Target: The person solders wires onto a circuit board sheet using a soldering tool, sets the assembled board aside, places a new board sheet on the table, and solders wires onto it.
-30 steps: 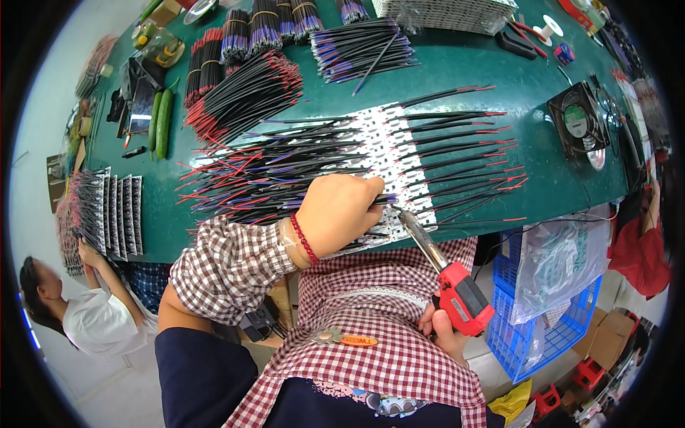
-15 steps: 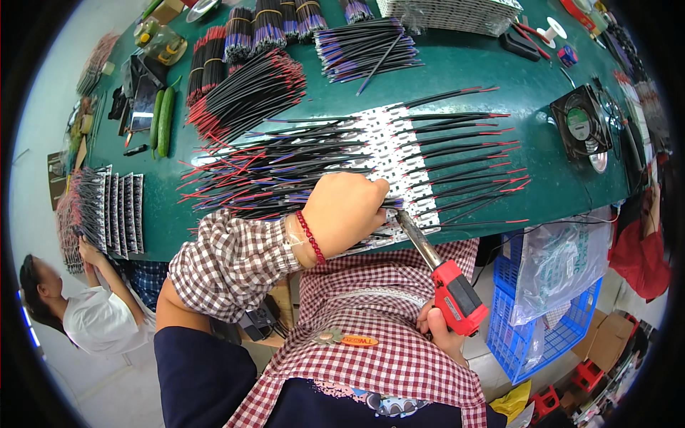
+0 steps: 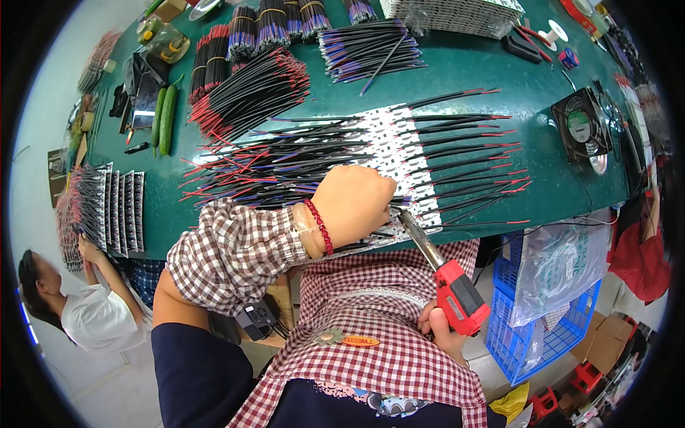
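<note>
My left hand (image 3: 354,202) is closed in a pinch over the white circuit-board strips (image 3: 389,143). Out of its partly hidden fingertips pokes the end of a black wire (image 3: 402,202). Wrapped around the handle of a red and black soldering iron (image 3: 460,296), my right hand (image 3: 444,332) stays low, in front of the apron. The iron's metal tip points up and left, ending at the boards just beside the left fingertips; I cannot tell whether it touches the wire. Black wires with red or blue-purple ends (image 3: 285,153) fan out left and right from the boards.
Behind lie a pile of red-ended black wires (image 3: 260,89) and a blue-ended pile (image 3: 371,53). Two cucumbers (image 3: 168,118) lie at left, a black fan (image 3: 581,125) at right. A blue crate (image 3: 517,349) stands below the table edge. Another person (image 3: 100,307) works at far left.
My left hand has shifted slightly right and away from me along the boards. The soldering iron and my right hand have barely moved.
</note>
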{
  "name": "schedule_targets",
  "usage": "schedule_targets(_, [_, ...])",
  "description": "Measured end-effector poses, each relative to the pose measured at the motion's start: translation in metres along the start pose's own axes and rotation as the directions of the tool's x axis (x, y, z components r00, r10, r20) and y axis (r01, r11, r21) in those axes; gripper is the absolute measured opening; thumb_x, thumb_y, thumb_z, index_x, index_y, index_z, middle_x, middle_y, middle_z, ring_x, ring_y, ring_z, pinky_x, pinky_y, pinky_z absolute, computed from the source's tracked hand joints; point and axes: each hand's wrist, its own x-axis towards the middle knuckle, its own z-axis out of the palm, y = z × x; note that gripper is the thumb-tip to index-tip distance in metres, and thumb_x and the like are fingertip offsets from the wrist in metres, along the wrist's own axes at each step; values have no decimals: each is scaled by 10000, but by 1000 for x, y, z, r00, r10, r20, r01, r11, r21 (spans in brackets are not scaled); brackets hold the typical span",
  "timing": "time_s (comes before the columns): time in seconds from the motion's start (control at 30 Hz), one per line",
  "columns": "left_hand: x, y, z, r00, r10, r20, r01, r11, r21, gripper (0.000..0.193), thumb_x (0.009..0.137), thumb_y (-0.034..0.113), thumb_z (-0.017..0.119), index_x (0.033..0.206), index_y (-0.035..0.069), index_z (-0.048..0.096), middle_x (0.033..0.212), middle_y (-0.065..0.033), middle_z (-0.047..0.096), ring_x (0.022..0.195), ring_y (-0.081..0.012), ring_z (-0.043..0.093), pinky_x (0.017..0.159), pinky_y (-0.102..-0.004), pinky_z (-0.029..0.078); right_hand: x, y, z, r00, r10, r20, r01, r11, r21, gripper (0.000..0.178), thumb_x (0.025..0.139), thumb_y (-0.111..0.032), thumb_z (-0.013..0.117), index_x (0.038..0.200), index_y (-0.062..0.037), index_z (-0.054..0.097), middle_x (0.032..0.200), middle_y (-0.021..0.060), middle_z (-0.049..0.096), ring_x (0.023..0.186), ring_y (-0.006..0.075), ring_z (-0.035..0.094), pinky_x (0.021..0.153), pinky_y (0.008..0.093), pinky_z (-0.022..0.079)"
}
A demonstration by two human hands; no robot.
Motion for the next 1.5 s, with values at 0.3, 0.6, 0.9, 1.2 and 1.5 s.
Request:
schedule_targets(0.3, [-4,2,1,999,-53,11,53,998,-27,201,714,210,663,719,24,585,625,-164,598,624,-346,613,596,-444,486,-8,18,-8,997,-60,-46,63,996,70,386,901,-165,566,1196,44,431,726,108,572,539,118,493,529,272,453])
schedule_targets(0.6, [-13,5,12,991,-101,-85,88,985,-149,184,726,163,658,749,11,555,716,-155,603,681,-356,606,620,-446,476,-6,4,-1,997,-21,-77,30,993,112,189,914,-163,555,826,2,584,662,33,570,579,91,532,541,243,432])
schedule_targets(0.9, [-15,10,14,991,-126,-53,117,981,-152,226,691,159,680,748,6,523,723,-156,595,686,-356,605,608,-443,474,-3,6,-7,1000,-22,13,22,1000,-7,190,916,-153,550,800,-5,584,656,27,567,571,86,527,534,244,424])
schedule_targets(1.2, [-12,6,13,998,-25,-56,16,989,-148,201,684,123,667,749,12,513,705,-156,592,665,-362,600,602,-445,472,-7,9,-2,998,-4,-63,7,999,53,189,917,-141,539,791,-8,583,654,26,566,565,87,525,531,241,421])
schedule_targets(1.5, [-10,4,12,996,54,-67,-62,991,-122,183,671,96,649,760,17,510,724,-149,596,687,-353,605,614,-445,478,-11,9,-2,994,-5,-108,11,998,61,180,915,-160,548,818,-12,581,659,23,563,568,88,521,529,243,418])
